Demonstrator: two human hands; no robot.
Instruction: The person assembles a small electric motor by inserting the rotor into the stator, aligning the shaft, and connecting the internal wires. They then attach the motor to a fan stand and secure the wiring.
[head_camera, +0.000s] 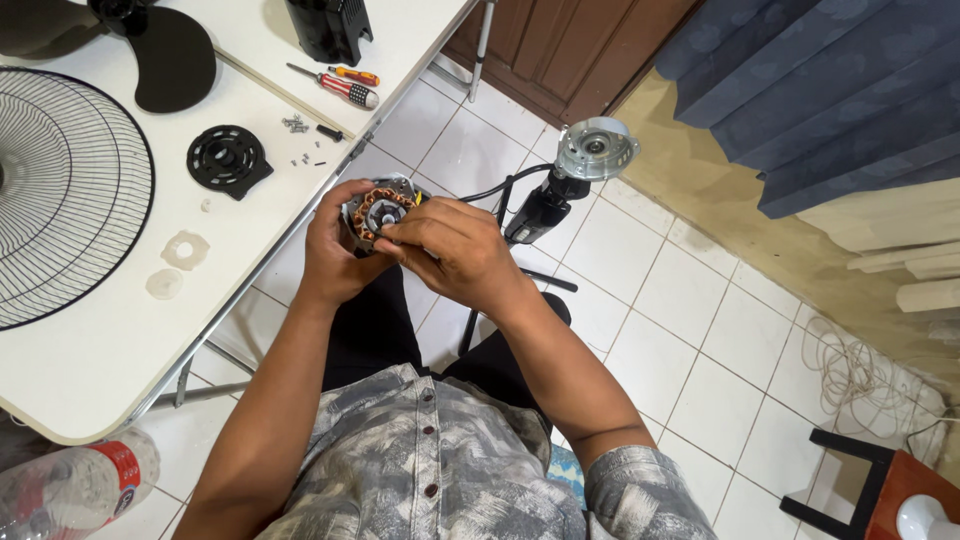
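While both hands grip it at frame centre, fan motor (377, 213) with copper windings sits just off the counter (90, 340) edge, left hand (335, 255) cupped under, right hand (455, 250) fingers pinching the front, screwdrivers (340, 85) upper left on counter

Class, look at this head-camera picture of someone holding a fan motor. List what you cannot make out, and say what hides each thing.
Head view only:
- Fan motor: its sides and back are covered by the left hand and right hand.
- Right fingertips: what they pinch is too small to tell.
- Fan guard: cut off by the left edge.
- Fan blade: cut off by the top edge.
- Screws: too small to count.
- Plastic bottle: cut off at the bottom corner.
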